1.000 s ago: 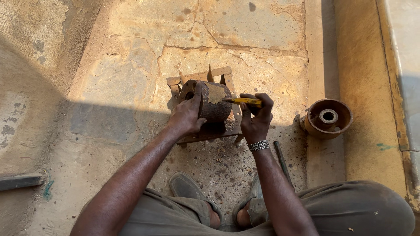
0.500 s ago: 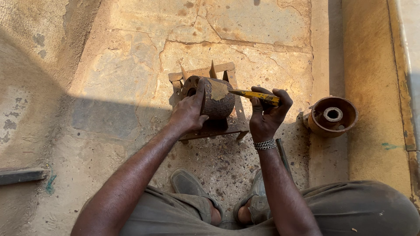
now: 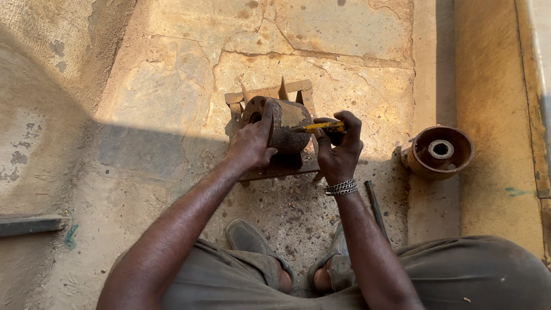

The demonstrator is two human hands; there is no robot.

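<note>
A rusty metal cylinder (image 3: 290, 127) lies on its side in a small rusty metal cradle (image 3: 270, 93) on the stone floor. My left hand (image 3: 251, 143) grips the cylinder's left end and holds it steady. My right hand (image 3: 338, 150), with a metal bracelet on the wrist, is closed around a yellow-handled tool (image 3: 321, 127) whose tip touches the cylinder's right face.
A second rusty round part with a central hole (image 3: 439, 151) sits on the floor to the right. A thin dark rod (image 3: 375, 205) lies by my right forearm. My feet in grey shoes (image 3: 247, 236) are below. A dark bar (image 3: 30, 224) lies at far left.
My right hand with the yellow tool has shifted slightly right along the cylinder's face and back. My left hand keeps the same hold.
</note>
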